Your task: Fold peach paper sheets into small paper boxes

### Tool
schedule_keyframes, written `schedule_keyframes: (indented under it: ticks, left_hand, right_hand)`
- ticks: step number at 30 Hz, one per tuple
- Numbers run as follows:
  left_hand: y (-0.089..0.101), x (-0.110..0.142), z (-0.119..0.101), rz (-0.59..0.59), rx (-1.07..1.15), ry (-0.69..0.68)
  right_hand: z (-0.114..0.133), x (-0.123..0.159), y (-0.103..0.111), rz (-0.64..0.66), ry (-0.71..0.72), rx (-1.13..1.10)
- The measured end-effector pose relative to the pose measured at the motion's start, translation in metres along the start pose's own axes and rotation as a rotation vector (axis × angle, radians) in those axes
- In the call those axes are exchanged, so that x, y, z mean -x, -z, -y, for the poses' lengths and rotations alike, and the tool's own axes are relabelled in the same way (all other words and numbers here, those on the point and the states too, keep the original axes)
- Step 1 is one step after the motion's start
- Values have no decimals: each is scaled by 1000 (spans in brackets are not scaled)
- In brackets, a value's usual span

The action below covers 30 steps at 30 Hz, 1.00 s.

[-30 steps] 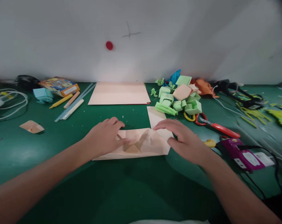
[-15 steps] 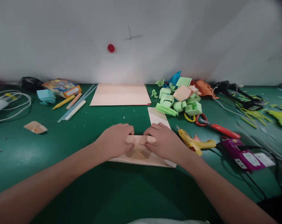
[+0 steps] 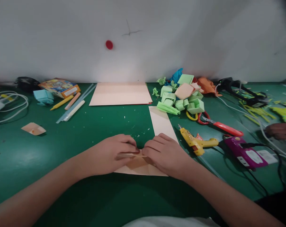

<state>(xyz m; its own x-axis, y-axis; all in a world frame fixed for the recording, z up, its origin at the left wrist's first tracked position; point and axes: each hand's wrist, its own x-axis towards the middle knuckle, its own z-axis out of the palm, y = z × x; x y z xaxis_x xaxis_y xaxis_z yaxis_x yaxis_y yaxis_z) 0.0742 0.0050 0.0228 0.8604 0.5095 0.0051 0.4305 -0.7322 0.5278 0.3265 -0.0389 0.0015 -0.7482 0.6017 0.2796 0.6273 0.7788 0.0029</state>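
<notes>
Between my left hand [image 3: 114, 154] and right hand [image 3: 165, 154], and partly under them, lies the folded paper [image 3: 139, 168]; both pinch its far edge, though my right thumb is hidden. Uneven pressure could, I think, skew the fold or crumple it. Its long axis runs from hand to hand, near edge facing me. Beyond my right hand lies a paper strip [image 3: 164, 124]; farther off, past both, a flat sheet [image 3: 120, 94].

craft worktable [image 3: 105, 200] with glue gun [image 3: 198, 145]
</notes>
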Motion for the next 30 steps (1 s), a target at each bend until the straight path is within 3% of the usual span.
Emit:
schedule_keyframes:
  ticks: [7, 16, 21, 30]
  left_hand:
    - [-10, 36, 5, 31, -44, -96]
    - [-17, 77, -7, 65, -224, -4]
    - [-24, 95, -2, 0, -341, 17]
    - [-27, 108, 18, -183, -433, 138]
  right_hand:
    - [8, 20, 1, 52, 90, -147]
    - [12, 68, 1, 169, -72, -388]
    - [12, 80, 7, 199, -123, -398]
    - [10, 95, 9, 83, -236, -294]
